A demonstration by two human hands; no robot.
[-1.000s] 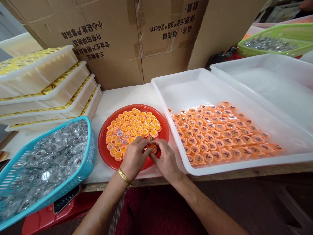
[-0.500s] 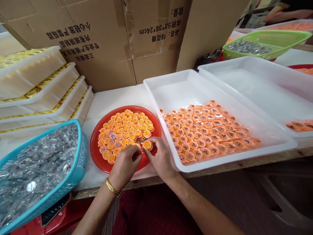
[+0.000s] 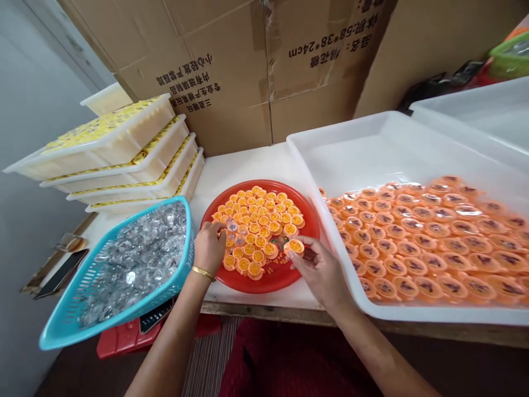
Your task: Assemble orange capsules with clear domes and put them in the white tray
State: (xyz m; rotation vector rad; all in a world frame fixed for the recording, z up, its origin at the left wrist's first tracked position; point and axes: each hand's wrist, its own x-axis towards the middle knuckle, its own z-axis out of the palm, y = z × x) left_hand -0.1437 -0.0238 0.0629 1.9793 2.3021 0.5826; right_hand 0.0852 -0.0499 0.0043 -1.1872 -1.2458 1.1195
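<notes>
Yellow-filled orange cup (image 3: 296, 246) held upright above red plate (image 3: 281, 277).

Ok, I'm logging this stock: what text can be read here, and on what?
"58*38*24cm": upside down, on the cardboard box.
Chinese print, upside down, beside that and left of the box's taped seam: too blurred to quote.
Dark prints on the sealed orange cups: too small to read.

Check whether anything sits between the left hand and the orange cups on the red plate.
Nothing visible does: the left hand touches the orange cups at the left side of the red plate.
</notes>
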